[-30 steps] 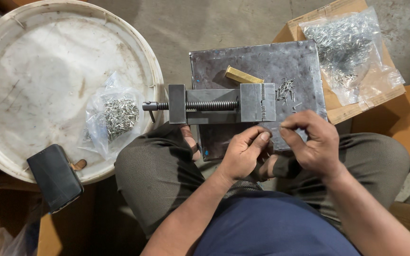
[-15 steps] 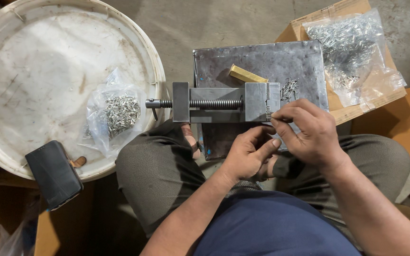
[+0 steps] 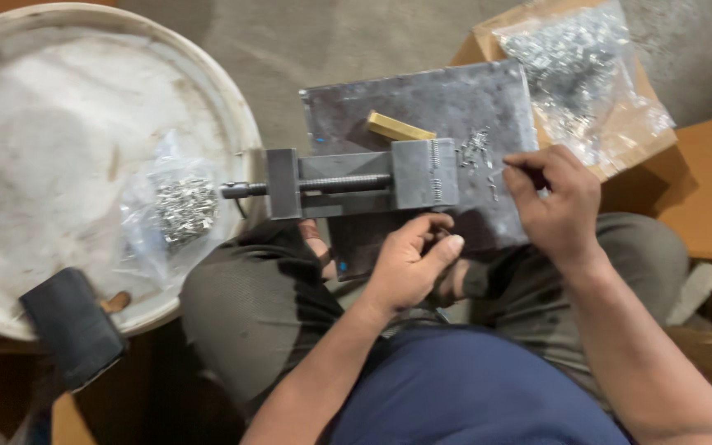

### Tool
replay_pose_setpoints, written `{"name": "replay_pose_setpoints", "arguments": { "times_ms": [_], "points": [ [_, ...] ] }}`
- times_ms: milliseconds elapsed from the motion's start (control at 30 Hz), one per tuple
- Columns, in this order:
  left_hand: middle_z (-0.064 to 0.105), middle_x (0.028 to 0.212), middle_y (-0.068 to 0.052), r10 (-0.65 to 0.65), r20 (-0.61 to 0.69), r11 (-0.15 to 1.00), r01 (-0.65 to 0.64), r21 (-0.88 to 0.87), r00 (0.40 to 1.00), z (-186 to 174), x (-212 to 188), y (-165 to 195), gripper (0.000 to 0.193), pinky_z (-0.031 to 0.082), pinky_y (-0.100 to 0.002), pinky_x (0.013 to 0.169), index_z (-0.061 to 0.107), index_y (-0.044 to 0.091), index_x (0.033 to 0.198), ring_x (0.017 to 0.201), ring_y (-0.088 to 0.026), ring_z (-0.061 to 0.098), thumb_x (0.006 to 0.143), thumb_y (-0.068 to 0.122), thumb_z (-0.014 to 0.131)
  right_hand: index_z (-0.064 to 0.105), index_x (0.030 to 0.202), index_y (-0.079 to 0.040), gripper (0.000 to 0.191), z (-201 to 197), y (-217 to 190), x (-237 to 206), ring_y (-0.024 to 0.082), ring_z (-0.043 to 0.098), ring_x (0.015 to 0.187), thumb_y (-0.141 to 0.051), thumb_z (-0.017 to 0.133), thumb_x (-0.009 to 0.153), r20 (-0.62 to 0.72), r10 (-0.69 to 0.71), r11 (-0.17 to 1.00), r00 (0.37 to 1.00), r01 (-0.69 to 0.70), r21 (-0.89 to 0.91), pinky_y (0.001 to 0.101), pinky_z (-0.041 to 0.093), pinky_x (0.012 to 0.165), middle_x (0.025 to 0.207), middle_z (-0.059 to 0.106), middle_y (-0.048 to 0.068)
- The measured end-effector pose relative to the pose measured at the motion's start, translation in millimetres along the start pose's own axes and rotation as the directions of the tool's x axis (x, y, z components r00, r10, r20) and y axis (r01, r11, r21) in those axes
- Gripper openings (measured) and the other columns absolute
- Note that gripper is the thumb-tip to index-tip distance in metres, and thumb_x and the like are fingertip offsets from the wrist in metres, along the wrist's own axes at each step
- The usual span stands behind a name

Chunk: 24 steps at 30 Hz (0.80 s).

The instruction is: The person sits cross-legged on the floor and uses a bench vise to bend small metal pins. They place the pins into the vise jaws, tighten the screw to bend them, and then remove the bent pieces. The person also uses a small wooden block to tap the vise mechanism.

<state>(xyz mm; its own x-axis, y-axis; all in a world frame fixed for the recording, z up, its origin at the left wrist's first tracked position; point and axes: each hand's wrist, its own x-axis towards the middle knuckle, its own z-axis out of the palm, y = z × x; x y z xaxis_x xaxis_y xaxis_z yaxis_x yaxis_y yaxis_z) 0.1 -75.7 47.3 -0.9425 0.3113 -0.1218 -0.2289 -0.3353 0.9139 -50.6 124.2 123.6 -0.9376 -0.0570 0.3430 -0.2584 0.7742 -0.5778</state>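
Observation:
A grey steel vise (image 3: 356, 180) lies across a dark metal plate (image 3: 422, 107) resting on my lap. My left hand (image 3: 409, 264) hovers just below the vise's right jaw, fingers curled with thumb and forefinger pinched; what it holds is too small to tell. My right hand (image 3: 554, 202) is over the plate's right edge, fingertips pinched beside a scatter of small metal parts (image 3: 478, 152). A brass-coloured bar (image 3: 400, 128) lies on the plate behind the vise.
A large white round lid (image 3: 84, 148) at left carries a clear bag of small metal parts (image 3: 176, 210). A black-headed mallet (image 3: 72, 325) rests at its lower edge. A bigger bag of metal parts (image 3: 578, 58) sits on a cardboard box at upper right.
My hands, close together at the vise's right jaw, have separated. The right hand moved right and up to the loose parts on the plate; the left stayed below the jaw.

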Motion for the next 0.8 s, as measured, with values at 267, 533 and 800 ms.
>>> {"name": "replay_pose_setpoints", "arguments": {
  "times_ms": [267, 533, 800],
  "points": [
    [0.066, 0.089, 0.0, -0.028, 0.03, 0.999, 0.027, 0.036, 0.999, 6, 2, 2, 0.03, 0.052, -0.022, 0.063, 0.063, -0.002, 0.119, 0.071, -0.004, 0.058, 0.099, 0.019, 0.07, 0.076, 0.107, -0.01, 0.015, -10, 46, -15, 0.027, 0.071, 0.087, -0.013, 0.077, 0.092, 0.181, -0.056, 0.993, 0.982, 0.073, -0.09, 0.0351, 0.055, 0.077, 0.099, 0.072, 0.009],
    [0.066, 0.09, 0.0, -0.028, 0.045, 0.999, 0.026, 0.031, 0.999, 8, 3, 3, 0.03, 0.052, -0.022, 0.065, 0.064, -0.001, 0.119, 0.073, -0.004, 0.059, 0.099, 0.019, 0.07, 0.079, 0.105, -0.018, 0.017, -11, 52, 1, 0.026, 0.069, 0.077, -0.021, 0.08, 0.089, 0.275, -0.06, 0.983, 0.96, 0.106, -0.153, 0.0363, 0.055, 0.069, 0.092, 0.071, 0.005],
    [0.066, 0.087, 0.001, -0.02, 0.049, 1.0, 0.019, 0.023, 0.999, 7, 3, 5, 0.028, 0.052, -0.021, 0.063, 0.064, -0.001, 0.117, 0.07, -0.004, 0.058, 0.099, 0.019, 0.07, 0.08, 0.104, -0.019, 0.016, -7, 48, -1, 0.025, 0.068, 0.072, -0.022, 0.081, 0.089, 0.265, -0.05, 0.979, 0.963, 0.1, -0.18, 0.0367, 0.054, 0.067, 0.09, 0.07, 0.004]
  ]
}}
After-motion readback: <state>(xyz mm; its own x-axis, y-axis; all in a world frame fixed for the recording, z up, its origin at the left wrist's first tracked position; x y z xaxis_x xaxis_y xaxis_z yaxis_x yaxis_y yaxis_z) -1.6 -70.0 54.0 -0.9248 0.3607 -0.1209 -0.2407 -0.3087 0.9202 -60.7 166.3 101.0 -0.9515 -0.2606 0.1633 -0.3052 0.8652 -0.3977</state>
